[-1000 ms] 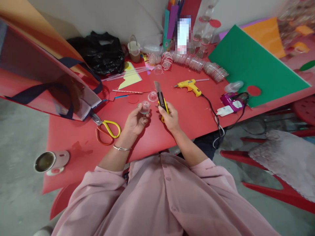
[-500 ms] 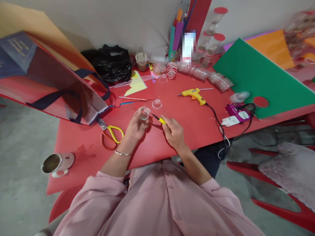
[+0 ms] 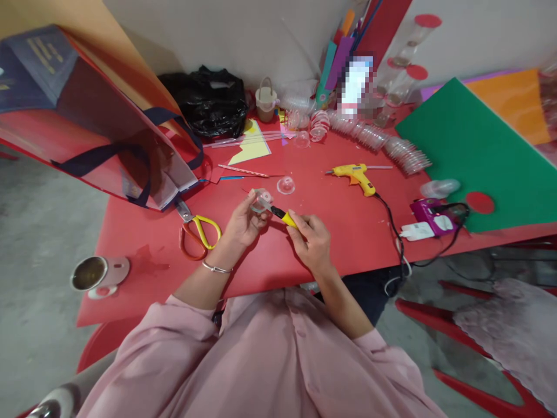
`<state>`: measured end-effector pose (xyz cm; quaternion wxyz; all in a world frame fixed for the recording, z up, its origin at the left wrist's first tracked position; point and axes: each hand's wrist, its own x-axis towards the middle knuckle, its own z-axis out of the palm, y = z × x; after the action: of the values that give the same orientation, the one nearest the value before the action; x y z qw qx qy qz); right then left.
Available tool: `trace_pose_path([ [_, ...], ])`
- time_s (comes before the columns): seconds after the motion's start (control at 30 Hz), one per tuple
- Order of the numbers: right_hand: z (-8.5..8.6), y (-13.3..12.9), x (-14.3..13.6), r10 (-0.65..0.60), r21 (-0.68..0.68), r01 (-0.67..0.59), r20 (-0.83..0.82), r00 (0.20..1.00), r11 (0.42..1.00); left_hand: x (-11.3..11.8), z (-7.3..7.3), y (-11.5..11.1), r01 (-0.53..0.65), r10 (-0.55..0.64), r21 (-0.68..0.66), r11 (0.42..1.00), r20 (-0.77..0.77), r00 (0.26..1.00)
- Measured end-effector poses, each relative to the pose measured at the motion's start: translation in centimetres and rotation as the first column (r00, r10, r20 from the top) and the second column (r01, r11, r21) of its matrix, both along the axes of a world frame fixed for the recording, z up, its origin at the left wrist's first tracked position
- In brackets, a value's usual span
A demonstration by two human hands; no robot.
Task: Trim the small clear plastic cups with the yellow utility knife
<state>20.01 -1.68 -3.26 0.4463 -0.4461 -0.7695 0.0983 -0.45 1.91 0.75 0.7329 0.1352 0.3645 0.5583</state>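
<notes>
Between the fingers of my left hand (image 3: pixel 246 223) is a small clear plastic dome lid (image 3: pixel 260 200). Closed around a yellow cutter knife (image 3: pixel 288 219) with a black collar is my right hand (image 3: pixel 312 241). The knife's pale blade points left and meets the lid, or overlaps it in this view; whether it has gone through I cannot tell. Another clear dome lid (image 3: pixel 286 186) lies on the red table (image 3: pixel 270 261) just beyond my hands. Scissors (image 3: pixel 200 235) with one yellow and one red handle rest left of my left wrist.
A yellow glue gun (image 3: pixel 354 175) lies to the right, its cord running to a purple power adapter (image 3: pixel 433 217). Rows of stacked clear lids (image 3: pixel 369 136) line the back. A mug (image 3: pixel 98 274) stands at the left edge, near a large bag (image 3: pixel 113 128). Green board (image 3: pixel 478 157) covers the far right.
My right hand has turned the cutter knife so that its blade now shows and reaches the lid. My left hand still holds the lid. The camera view has shifted slightly.
</notes>
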Motion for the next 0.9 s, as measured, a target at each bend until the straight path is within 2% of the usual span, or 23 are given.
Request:
trace_pose_path([
  [0.37, 0.06, -0.15, -0.05, -0.026, 0.016, 0.026, 0.024, 0.999, 1.000, -0.01, 0.47, 0.05, -0.048, 0.047, -0.011, 0.999, -0.087, 0.995],
  [0.7, -0.45, -0.19, -0.04, -0.039, 0.005, 0.039, 0.030, 0.999, 0.999, -0.10, 0.35, 0.00, -0.044, 0.049, 0.059, 0.997, -0.082, 0.995],
  [0.9, -0.26, 0.21, 0.25, -0.162, 0.009, 0.162, -0.024, 0.987, 0.987, 0.00, 0.87, -0.11, -0.047, 0.051, 0.051, 0.998, -0.072, 0.996],
])
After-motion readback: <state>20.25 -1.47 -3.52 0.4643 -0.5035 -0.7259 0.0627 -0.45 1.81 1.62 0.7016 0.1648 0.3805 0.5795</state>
